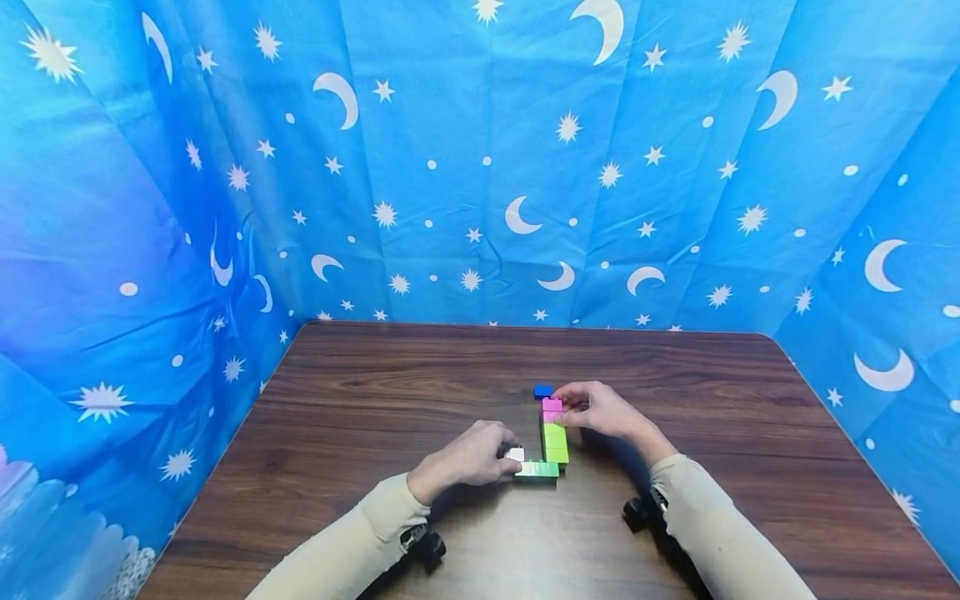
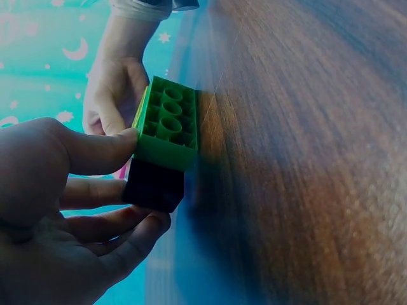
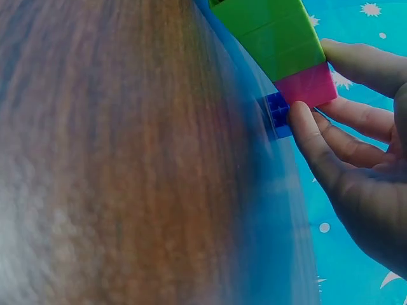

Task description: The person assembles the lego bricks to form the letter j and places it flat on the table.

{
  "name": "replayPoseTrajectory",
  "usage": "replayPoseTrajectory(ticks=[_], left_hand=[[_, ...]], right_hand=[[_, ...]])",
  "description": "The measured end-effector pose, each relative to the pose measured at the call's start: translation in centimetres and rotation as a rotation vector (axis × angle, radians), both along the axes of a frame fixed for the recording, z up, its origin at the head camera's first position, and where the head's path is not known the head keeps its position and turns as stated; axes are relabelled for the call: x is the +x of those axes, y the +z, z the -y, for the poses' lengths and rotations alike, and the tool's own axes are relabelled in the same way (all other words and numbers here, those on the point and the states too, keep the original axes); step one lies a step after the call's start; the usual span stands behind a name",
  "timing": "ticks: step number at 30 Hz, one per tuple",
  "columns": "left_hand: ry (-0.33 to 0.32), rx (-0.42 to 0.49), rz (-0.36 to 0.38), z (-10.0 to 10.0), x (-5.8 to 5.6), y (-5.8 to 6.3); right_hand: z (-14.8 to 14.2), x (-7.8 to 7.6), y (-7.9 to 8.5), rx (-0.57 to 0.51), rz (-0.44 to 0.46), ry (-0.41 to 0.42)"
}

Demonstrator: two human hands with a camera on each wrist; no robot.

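Observation:
A joined, bent row of toy building blocks is held between both hands above the table. In the head view my left hand (image 1: pixel 471 454) grips its near end, a green block (image 1: pixel 540 470) beside a white block (image 1: pixel 516 454). The left wrist view shows the thumb on the green block's hollow underside edge and fingers around a dark, shaded block (image 2: pixel 154 185). My right hand (image 1: pixel 600 411) pinches the pink block (image 1: pixel 552 406) between thumb and fingers. Yellow-green blocks (image 1: pixel 555 443) lie between the two grips. A blue block (image 1: pixel 543 391) sits at the far end.
The brown wood-grain table (image 1: pixel 360 375) spreads out around the hands. Behind and beside it hangs a blue cloth (image 1: pixel 465 150) with moons and stars. Black wrist cameras, such as the one under the left sleeve (image 1: pixel 429 548), hang low near the tabletop.

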State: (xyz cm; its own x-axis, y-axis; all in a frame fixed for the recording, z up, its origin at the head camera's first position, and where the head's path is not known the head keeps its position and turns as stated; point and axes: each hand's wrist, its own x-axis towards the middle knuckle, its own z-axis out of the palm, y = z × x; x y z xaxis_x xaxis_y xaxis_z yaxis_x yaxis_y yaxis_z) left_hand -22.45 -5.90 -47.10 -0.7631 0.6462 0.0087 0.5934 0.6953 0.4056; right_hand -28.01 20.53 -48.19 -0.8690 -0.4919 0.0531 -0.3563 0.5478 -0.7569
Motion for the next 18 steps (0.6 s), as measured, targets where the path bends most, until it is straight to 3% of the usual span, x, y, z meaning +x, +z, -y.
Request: replayPoseTrajectory(ticks=[18], left_hand=[[0.041, 0.033, 0.049, -0.02, -0.17, -0.44]], right_hand=[[-0.23, -0.13, -0.64, 0.047, 0.041, 0.047]])
